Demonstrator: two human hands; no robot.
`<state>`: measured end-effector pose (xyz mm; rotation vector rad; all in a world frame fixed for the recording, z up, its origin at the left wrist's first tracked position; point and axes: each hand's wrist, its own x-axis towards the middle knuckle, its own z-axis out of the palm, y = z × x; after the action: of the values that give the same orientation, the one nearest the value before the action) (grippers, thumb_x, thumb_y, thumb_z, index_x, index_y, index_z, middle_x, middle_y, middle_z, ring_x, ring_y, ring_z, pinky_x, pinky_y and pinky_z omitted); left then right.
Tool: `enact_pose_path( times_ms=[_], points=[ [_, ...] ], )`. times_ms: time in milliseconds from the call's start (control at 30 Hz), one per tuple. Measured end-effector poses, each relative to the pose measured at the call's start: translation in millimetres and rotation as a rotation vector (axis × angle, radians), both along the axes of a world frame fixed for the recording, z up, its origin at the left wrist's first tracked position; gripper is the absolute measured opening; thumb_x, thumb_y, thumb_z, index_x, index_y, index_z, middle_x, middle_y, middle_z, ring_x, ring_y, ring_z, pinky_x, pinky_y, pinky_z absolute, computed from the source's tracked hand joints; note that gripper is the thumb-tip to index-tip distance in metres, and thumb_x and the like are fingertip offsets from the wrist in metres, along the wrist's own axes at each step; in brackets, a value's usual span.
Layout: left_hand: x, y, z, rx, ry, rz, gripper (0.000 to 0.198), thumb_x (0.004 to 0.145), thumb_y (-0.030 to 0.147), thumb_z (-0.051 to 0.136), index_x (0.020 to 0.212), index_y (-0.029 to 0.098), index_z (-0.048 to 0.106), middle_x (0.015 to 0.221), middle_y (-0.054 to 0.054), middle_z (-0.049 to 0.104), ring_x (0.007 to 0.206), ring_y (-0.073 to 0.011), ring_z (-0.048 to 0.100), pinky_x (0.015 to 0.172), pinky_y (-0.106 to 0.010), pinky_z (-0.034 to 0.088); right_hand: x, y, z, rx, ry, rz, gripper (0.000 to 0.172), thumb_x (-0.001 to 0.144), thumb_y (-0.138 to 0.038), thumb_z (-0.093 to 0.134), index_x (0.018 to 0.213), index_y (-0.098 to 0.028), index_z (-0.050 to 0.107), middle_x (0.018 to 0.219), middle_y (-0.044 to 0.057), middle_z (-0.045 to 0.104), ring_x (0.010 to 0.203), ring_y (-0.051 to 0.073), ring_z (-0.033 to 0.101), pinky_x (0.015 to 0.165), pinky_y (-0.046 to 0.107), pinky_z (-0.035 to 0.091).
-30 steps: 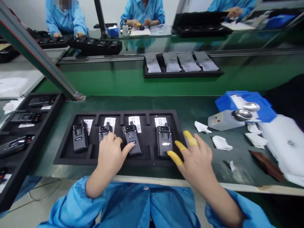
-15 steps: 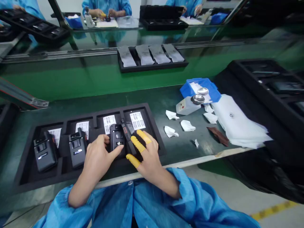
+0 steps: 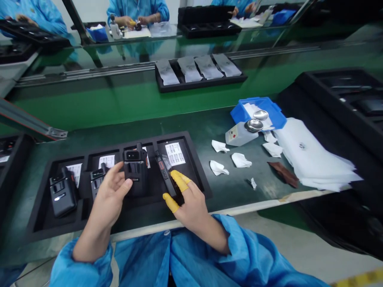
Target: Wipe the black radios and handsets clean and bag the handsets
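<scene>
My left hand [image 3: 109, 191] grips the left edge of a black handheld radio [image 3: 136, 169], its thumb at the front near the lettering. The radio stands upright over the third compartment of a black tray [image 3: 197, 171] and partly covers a white label. My right hand [image 3: 190, 199], with yellow finger cots on thumb and fingers, closes round the lower end of another black radio [image 3: 165, 173], turned edge-on with an orange-red key on its side. Two more radios, one at the far left [image 3: 62, 193] and one partly behind my left hand [image 3: 96, 179], lie in the left compartments.
Right of the tray lie crumpled white wipes [image 3: 241, 160], a clear bottle [image 3: 239, 135], a blue bin [image 3: 278, 117], a brown cloth [image 3: 284, 173] and white sleeves [image 3: 311, 159]. Another tray [image 3: 200, 84] sits on the ledge. Co-workers in blue [image 3: 137, 10] work across the bench.
My left hand has moved left with its radio, which now looks larger and farther from the other radio. My right fingers have drawn together onto the edge-on radio. The whole view has shifted slightly.
</scene>
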<state>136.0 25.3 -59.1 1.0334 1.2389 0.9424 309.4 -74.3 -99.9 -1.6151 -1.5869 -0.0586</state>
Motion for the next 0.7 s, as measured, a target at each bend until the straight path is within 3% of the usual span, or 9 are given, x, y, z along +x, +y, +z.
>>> enact_pose_path(
  times_ms=[133,267,500,600,700],
  points=[
    [12,-8,-3.9,-0.203,-0.251,-0.051,0.054,0.057,0.041,0.081,0.102,0.018,0.064,0.092,-0.007,0.071,0.098,-0.0248,0.064,0.086,-0.037,0.052,1,0,1.1,-0.006,0.007,-0.02,0.057,0.084,-0.025,0.055,0.139,-0.02,0.039,0.113,0.012,0.064,0.107,0.022,0.062,0.09,0.036,0.055],
    [17,-11,-4.8,-0.283,-0.412,-0.155,0.039,0.06,0.035,0.081,0.093,0.016,0.068,0.083,-0.007,0.071,0.093,-0.0246,0.066,0.082,-0.035,0.054,6,0,5.0,-0.089,0.026,-0.035,0.053,0.087,-0.024,0.047,0.139,-0.02,0.039,0.115,0.012,0.064,0.107,0.023,0.062,0.089,0.036,0.055],
    [12,-12,-6.8,-0.312,-0.528,-0.198,0.035,0.064,0.032,0.08,0.093,0.015,0.068,0.083,-0.007,0.071,0.084,-0.0222,0.068,0.081,-0.037,0.055,14,15,26.7,-0.487,0.074,-0.066,0.063,0.08,-0.029,0.048,0.14,-0.011,0.038,0.107,0.014,0.066,0.093,0.028,0.066,0.078,0.041,0.056],
    [10,-13,-8.7,-0.305,-0.537,-0.191,0.035,0.062,0.031,0.082,0.092,0.017,0.069,0.083,-0.005,0.072,0.079,-0.0197,0.068,0.078,-0.034,0.055,18,27,42.4,-0.687,0.051,-0.069,0.058,0.079,-0.034,0.053,0.131,-0.011,0.049,0.104,0.016,0.068,0.092,0.03,0.066,0.079,0.043,0.053],
    [8,-14,-10.3,-0.289,-0.555,-0.173,0.038,0.06,0.032,0.083,0.093,0.018,0.07,0.085,-0.005,0.072,0.074,-0.0175,0.067,0.073,-0.03,0.055,25,34,52.0,-0.781,0.096,-0.054,0.047,0.078,-0.03,0.055,0.122,-0.013,0.057,0.103,0.014,0.07,0.092,0.029,0.066,0.081,0.041,0.052]
  ],
)
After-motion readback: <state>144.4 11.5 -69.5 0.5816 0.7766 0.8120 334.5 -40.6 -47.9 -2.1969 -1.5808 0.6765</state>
